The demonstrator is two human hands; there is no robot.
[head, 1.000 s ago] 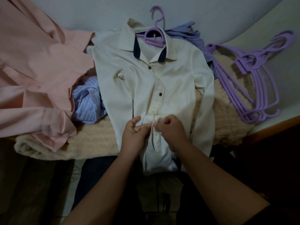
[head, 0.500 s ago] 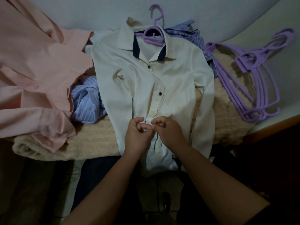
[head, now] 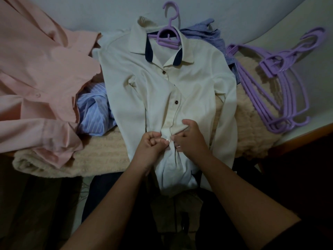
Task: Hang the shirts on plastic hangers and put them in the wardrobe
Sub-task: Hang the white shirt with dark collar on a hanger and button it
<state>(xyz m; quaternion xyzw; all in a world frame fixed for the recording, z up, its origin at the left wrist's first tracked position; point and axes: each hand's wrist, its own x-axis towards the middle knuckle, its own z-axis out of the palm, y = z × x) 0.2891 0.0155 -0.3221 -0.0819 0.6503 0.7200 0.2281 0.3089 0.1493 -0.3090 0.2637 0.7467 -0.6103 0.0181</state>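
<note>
A cream shirt (head: 194, 83) with a navy-lined collar lies front up on the bed, with a purple plastic hanger (head: 168, 36) inside its neck and the hook pointing away from me. Two dark buttons show on its placket. My left hand (head: 150, 147) and my right hand (head: 191, 139) meet at the lower placket, each pinching one edge of the cream shirt's front. The fabric bunches between my fingers and hides what they hold there.
A pink shirt (head: 36, 78) is spread at the left. A blue striped shirt (head: 95, 112) sticks out beside it and another blue striped piece (head: 210, 36) behind the collar. Several purple hangers (head: 281, 83) are stacked at the right on a beige fluffy blanket (head: 252, 134). Wooden bed edge (head: 302, 138) lower right.
Both hands have stayed at the lower placket and drawn closer together. The right hand's thumb has lifted higher on the fabric, and the cloth below the hands is more gathered.
</note>
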